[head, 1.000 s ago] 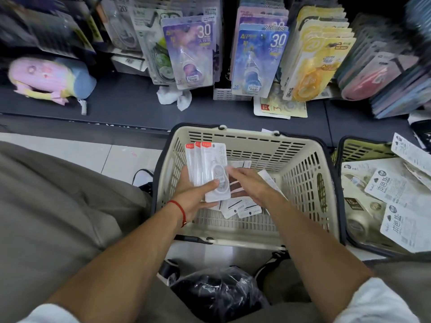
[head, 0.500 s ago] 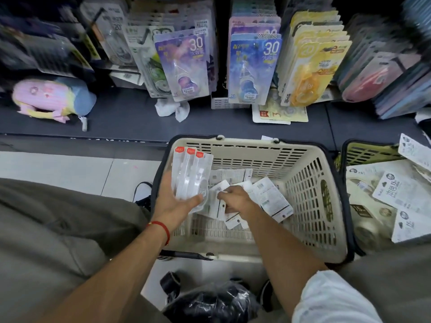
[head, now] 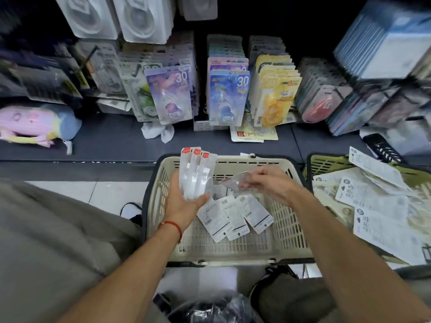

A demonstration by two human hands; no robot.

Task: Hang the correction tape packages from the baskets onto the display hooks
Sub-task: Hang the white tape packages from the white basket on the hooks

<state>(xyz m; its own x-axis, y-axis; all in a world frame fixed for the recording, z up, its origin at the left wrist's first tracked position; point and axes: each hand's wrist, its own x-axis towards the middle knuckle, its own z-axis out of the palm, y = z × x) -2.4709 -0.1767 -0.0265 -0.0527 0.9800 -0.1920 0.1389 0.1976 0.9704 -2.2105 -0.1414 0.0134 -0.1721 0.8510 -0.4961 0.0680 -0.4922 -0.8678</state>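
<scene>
Risk: the fan of three packs (head: 197,174) stands upright in one grip; adding a fourth could let them slide apart and drop into the basket (head: 289,229), since the clear blisters look slick
Risk two: the lifted pack (head: 235,181) is pinched only at one edge, so it could twist or slip on the way across
Risk three: hang holes may end up misaligned in the stack, which would slow threading onto a hook; the holes themselves are too small to make out
Left hand (head: 184,201): curled round the lower part of the three packs, thumb across their front, red tabs pointing far
Right hand (head: 268,185): fingers bent, pinching one clear pack just above the basket, right of the stack and not yet touching it
Loose packs (head: 233,217): three or so lie face down on the basket floor, near the middle
Second basket (head: 326,164): right, heaped with other carded packs
Hooks (head: 229,73): far, above the shelf, already crowded with coloured packs; which hook is meant, I cannot tell
</scene>
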